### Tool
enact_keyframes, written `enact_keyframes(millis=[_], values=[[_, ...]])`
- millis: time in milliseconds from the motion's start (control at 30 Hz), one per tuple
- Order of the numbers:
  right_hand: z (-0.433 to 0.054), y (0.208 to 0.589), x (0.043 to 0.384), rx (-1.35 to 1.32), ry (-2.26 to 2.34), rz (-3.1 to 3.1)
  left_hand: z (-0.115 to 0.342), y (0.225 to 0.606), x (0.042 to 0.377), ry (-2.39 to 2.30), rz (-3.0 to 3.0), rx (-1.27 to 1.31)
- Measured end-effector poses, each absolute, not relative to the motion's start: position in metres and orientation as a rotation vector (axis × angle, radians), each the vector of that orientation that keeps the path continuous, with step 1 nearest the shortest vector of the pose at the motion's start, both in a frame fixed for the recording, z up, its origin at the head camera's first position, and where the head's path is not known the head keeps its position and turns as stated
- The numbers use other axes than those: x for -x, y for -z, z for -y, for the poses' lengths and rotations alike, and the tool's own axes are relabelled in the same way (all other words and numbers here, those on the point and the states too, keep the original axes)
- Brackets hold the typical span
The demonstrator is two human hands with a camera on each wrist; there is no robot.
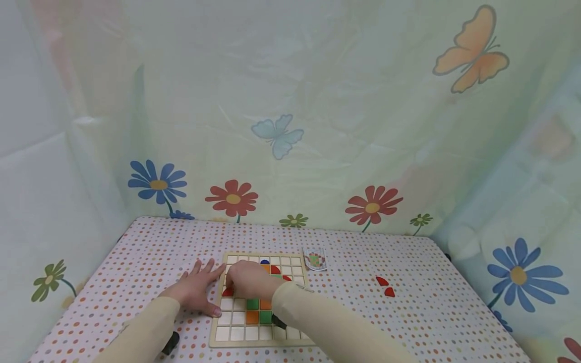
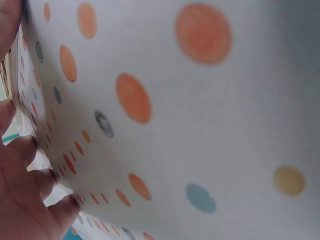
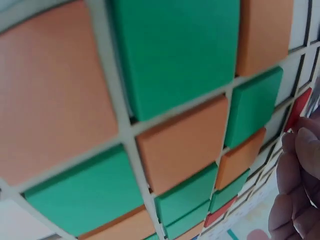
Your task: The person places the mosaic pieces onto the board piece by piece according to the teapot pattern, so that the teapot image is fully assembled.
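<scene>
A wooden grid board (image 1: 260, 343) lies on the dotted tabletop, with orange and green square tiles (image 3: 180, 142) set in its middle cells. My right hand (image 1: 249, 280) reaches over the board's left part and pinches a red rounded piece (image 1: 228, 293) at a left-side cell. In the right wrist view the thumb and fingertips meet at that red piece (image 3: 298, 109). My left hand (image 1: 197, 292) lies with fingers spread at the board's left edge, thumb tip and fingertips right at the frame. The right hand and forearm hide several cells.
A small pattern card (image 1: 314, 259) lies beside the board's upper right corner. Two loose red pieces (image 1: 386, 286) lie farther right on the table. Other red pieces (image 1: 275, 270) and a blue piece (image 1: 265, 262) sit in upper cells. A printed curtain (image 1: 317, 166) hangs behind the table.
</scene>
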State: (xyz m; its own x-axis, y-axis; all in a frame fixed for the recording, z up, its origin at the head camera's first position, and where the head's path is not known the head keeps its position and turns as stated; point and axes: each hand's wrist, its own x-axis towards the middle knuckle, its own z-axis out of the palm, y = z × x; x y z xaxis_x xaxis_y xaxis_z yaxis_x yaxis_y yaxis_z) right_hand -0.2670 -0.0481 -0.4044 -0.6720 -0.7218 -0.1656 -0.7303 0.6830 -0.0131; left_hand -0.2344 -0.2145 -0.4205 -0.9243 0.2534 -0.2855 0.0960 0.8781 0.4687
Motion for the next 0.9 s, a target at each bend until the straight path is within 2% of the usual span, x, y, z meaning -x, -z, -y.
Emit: enact_keyframes(millis=[500,700,900], values=[[0.027,0.395,0.267,1.134,0.065,-2.713,0.215,0.428,0.236,-0.643,-2.701,-0.240],[-0.015,0.383,0.277,1.055,0.305,-2.712,0.215,0.427,0.237,-0.637,-2.696,-0.237],[-0.078,0.373,0.291,0.788,0.513,-2.776,0.215,0.424,0.236,-0.647,-2.696,-0.227]])
